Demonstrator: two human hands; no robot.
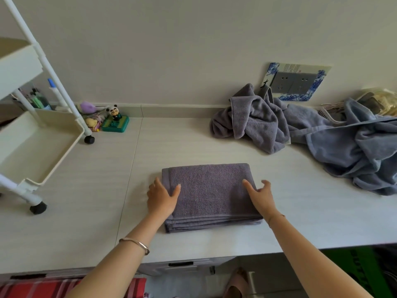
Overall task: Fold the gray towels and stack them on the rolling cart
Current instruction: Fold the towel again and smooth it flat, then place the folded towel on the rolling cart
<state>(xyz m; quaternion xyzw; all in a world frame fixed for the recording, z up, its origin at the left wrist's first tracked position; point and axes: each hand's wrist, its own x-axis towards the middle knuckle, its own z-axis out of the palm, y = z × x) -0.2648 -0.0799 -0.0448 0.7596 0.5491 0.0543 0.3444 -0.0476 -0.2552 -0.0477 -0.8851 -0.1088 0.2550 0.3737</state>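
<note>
Head view:
- The folded gray towel lies flat on the table, with its layered edges nearest the person.
- The left hand is spread at the towel's left edge, thumb on top.
- The right hand is spread at the right edge and pinches nothing.
- The rolling cart stands well apart at left.

Risk: if the 2 hands lift only the top layer, the lower layers could sag and unfold on the way to the cart.

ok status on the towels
Left hand and right hand open, touching folded purple-gray terry towel. Crumpled gray towel pile unfolded behind. Lower tray of white rolling cart towel-free.
</note>
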